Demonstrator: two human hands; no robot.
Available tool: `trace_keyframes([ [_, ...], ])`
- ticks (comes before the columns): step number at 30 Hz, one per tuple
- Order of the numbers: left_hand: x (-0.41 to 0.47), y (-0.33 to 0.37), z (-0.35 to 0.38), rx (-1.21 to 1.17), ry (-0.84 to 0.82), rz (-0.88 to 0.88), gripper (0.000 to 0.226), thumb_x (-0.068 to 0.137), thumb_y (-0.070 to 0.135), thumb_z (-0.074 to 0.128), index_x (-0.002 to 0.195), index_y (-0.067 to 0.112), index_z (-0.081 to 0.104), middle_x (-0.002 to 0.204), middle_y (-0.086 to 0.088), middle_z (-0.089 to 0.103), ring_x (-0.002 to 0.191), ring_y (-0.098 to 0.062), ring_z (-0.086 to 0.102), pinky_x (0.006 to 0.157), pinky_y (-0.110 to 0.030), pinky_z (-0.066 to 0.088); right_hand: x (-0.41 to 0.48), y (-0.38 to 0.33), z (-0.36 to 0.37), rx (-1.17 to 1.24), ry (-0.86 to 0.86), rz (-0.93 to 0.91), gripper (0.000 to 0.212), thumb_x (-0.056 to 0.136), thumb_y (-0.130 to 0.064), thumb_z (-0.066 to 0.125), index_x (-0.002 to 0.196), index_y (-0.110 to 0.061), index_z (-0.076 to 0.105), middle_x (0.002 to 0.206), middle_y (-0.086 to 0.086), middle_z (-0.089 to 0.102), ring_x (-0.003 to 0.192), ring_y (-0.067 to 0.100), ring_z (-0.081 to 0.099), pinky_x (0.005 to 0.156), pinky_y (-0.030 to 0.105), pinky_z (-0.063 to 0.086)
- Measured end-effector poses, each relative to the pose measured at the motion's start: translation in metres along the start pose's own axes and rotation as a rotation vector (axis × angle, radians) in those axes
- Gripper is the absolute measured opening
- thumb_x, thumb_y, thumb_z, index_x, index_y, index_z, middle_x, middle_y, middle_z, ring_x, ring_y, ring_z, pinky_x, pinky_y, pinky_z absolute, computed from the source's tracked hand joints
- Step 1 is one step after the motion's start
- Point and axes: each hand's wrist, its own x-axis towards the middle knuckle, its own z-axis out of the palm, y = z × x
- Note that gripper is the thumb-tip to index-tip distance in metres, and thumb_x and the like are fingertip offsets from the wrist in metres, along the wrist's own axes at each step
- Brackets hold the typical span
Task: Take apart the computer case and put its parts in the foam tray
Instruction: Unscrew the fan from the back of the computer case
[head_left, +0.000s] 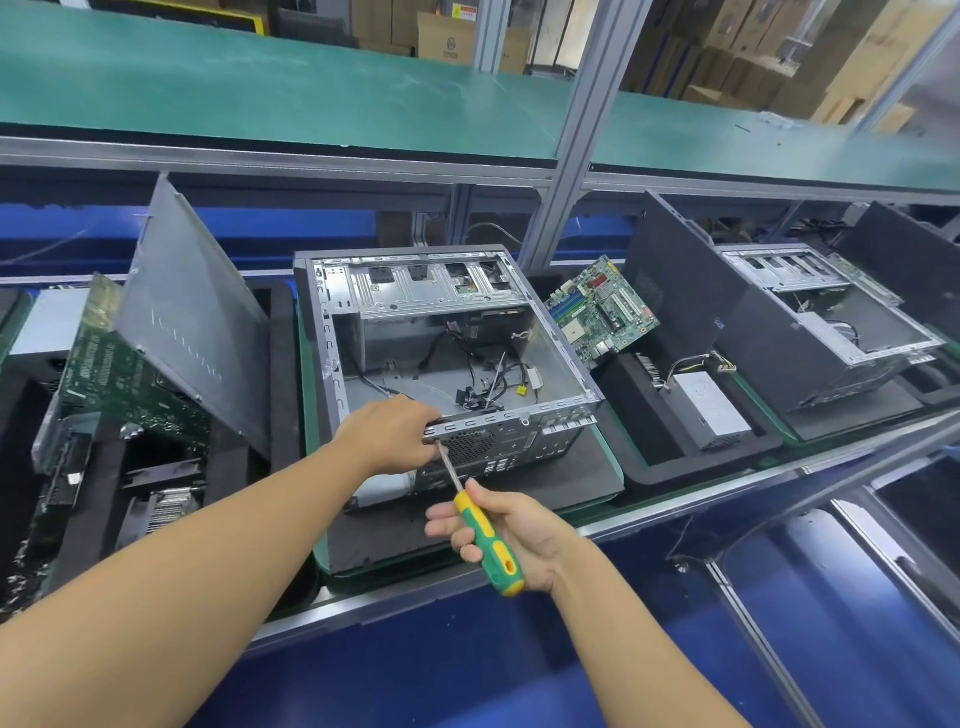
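The computer case (410, 358) is lying on its side at the centre of the bench on a dark mat (571, 478), open face up, so that you are looking straight down into its interior, where loose cables (483, 384) are trailing across the floor. You are curling your left hand (389, 436) over the upper edge of the rear panel (498, 436), probably to keep the chassis from sliding or twisting under tool pressure. Your right hand (519, 535) is wrapping the green-and-yellow handle of a screwdriver (485, 538), and you are angling its shaft up so the tip is meeting the rear panel just beside your left fingers, apparently at a fixing there; the screw itself is too small to make out. Just left of the case, the left foam tray (228, 467) is holding a side panel (192, 322) leaning upright, a circuit board (119, 374) and a finned heatsink (166, 509). Just right of it, the right foam tray (670, 457) is propping a motherboard (602, 312) on edge and seating a power supply (711, 405), keeping removed parts within reach. A second case (831, 322) is sitting farther right.
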Motion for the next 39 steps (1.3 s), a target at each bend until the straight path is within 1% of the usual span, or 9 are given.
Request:
trace_keyframes([
  [3, 0.000, 0.000, 0.000, 0.003, 0.001, -0.004, 0.018, 0.086, 0.048, 0.058, 0.090, 0.030, 0.062, 0.081, 0.010, 0.063, 0.080, -0.017, 0.061, 0.068, -0.036, 0.054, -0.003, -0.006, 0.003, -0.084, -0.003, 0.056, 0.044, 0.102, -0.036, 0.049, 0.107, 0.006, 0.061, 0.104, 0.028, 0.071, 0.065, 0.017, 0.058, 0.059, 0.027, 0.053],
  [7, -0.001, 0.001, -0.002, -0.003, 0.005, 0.003, 0.017, 0.087, 0.045, 0.058, 0.088, 0.028, 0.063, 0.080, 0.009, 0.064, 0.078, -0.018, 0.062, 0.065, -0.034, 0.053, -0.003, 0.004, 0.010, -0.213, 0.008, 0.042, 0.037, 0.103, -0.044, 0.044, 0.102, -0.009, 0.055, 0.082, 0.009, 0.067, 0.064, 0.020, 0.060, 0.069, 0.037, 0.058],
  [15, -0.001, 0.002, -0.001, 0.000, 0.028, -0.004, 0.018, 0.086, 0.045, 0.056, 0.083, 0.027, 0.060, 0.072, 0.009, 0.060, 0.072, -0.018, 0.059, 0.055, -0.029, 0.042, -0.008, 0.004, 0.012, -0.339, 0.244, -0.077, 0.035, 0.107, -0.045, 0.040, 0.098, -0.013, 0.052, 0.064, -0.001, 0.048, 0.045, 0.011, 0.039, 0.046, 0.024, 0.040],
  [18, -0.001, 0.002, -0.001, -0.010, 0.019, -0.017, 0.017, 0.086, 0.045, 0.058, 0.085, 0.028, 0.063, 0.073, 0.009, 0.061, 0.072, -0.017, 0.060, 0.058, -0.030, 0.048, -0.007, 0.008, 0.029, -0.691, 0.472, -0.181, 0.034, 0.104, -0.043, 0.043, 0.091, -0.013, 0.052, 0.065, 0.003, 0.053, 0.046, 0.019, 0.048, 0.050, 0.026, 0.042],
  [21, -0.001, 0.001, 0.000, -0.019, 0.016, -0.026, 0.016, 0.085, 0.044, 0.057, 0.086, 0.029, 0.064, 0.074, 0.009, 0.062, 0.071, -0.017, 0.060, 0.058, -0.030, 0.048, -0.002, 0.015, 0.039, -1.244, 0.757, -0.213, 0.037, 0.101, -0.048, 0.044, 0.100, -0.013, 0.057, 0.096, 0.010, 0.067, 0.085, 0.032, 0.064, 0.070, 0.036, 0.046],
  [23, -0.002, 0.001, 0.000, -0.030, 0.015, -0.032, 0.016, 0.084, 0.045, 0.058, 0.084, 0.029, 0.063, 0.073, 0.009, 0.062, 0.071, -0.016, 0.060, 0.058, -0.030, 0.049, 0.000, 0.018, 0.040, -1.306, 0.793, -0.219, 0.037, 0.102, -0.048, 0.044, 0.102, -0.013, 0.055, 0.103, 0.010, 0.066, 0.090, 0.031, 0.062, 0.071, 0.035, 0.045],
  [28, -0.001, 0.000, -0.001, -0.040, 0.000, -0.029, 0.019, 0.086, 0.046, 0.059, 0.082, 0.028, 0.061, 0.073, 0.008, 0.062, 0.073, -0.018, 0.060, 0.060, -0.031, 0.049, 0.002, 0.013, 0.032, -0.592, 0.479, -0.188, 0.031, 0.104, -0.038, 0.049, 0.095, -0.009, 0.056, 0.063, 0.003, 0.055, 0.044, 0.018, 0.047, 0.048, 0.026, 0.043],
  [33, -0.002, 0.000, -0.001, -0.036, 0.022, -0.017, 0.020, 0.084, 0.044, 0.058, 0.077, 0.025, 0.058, 0.071, 0.006, 0.062, 0.073, -0.019, 0.060, 0.056, -0.029, 0.042, -0.003, 0.002, 0.014, -0.190, 0.181, 0.042, 0.044, 0.096, -0.036, 0.041, 0.103, 0.000, 0.064, 0.073, 0.007, 0.057, 0.055, 0.019, 0.049, 0.058, 0.031, 0.046],
  [39, -0.001, 0.000, -0.001, -0.039, 0.020, -0.022, 0.023, 0.085, 0.044, 0.060, 0.074, 0.024, 0.057, 0.069, 0.006, 0.062, 0.071, -0.019, 0.060, 0.059, -0.030, 0.048, -0.002, 0.009, 0.006, -0.100, 0.000, -0.009, 0.032, 0.090, -0.033, 0.049, 0.098, -0.004, 0.061, 0.086, 0.009, 0.059, 0.065, 0.019, 0.051, 0.070, 0.034, 0.048],
])
